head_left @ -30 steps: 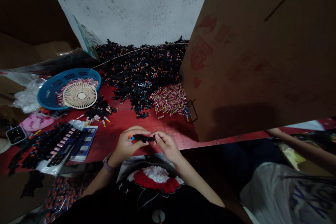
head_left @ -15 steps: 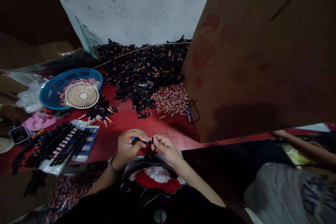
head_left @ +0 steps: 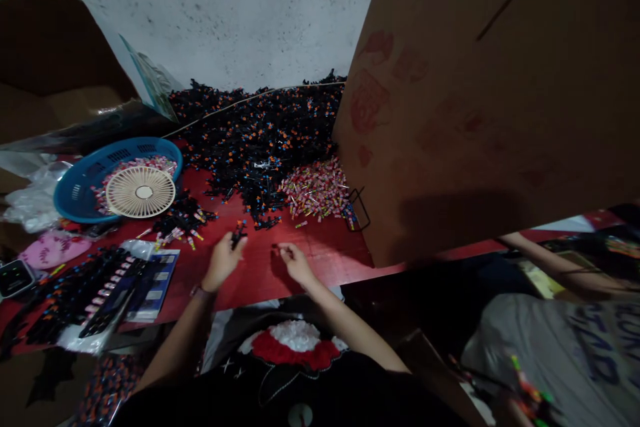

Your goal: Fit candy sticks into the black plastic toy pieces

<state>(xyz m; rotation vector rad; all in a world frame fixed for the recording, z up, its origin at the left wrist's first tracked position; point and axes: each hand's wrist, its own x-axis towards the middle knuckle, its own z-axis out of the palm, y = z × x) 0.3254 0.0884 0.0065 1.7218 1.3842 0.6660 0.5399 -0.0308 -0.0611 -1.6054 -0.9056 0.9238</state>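
Note:
My left hand (head_left: 223, 263) is raised over the red table (head_left: 320, 247), pinching a small black plastic piece with a blue tip (head_left: 238, 235). My right hand (head_left: 295, 263) sits apart from it, fingertips together on a tiny dark bit (head_left: 275, 247). Past both hands lies a large heap of black pieces with orange and blue tips (head_left: 260, 147). Beside that heap is a smaller pile of pink and yellow short tubes (head_left: 315, 190). Neither hand touches these piles.
On the left are a blue plastic basket (head_left: 75, 193) holding a round beige fan (head_left: 141, 191) and black strips on a plastic sheet (head_left: 100, 293). A cardboard panel (head_left: 450, 113) stands at the right. A co-worker's arm (head_left: 555, 260) reaches in at lower right.
My hands have moved apart. The black piece they held together between them is now in my left hand alone, lifted further over the table. The view has shifted slightly.

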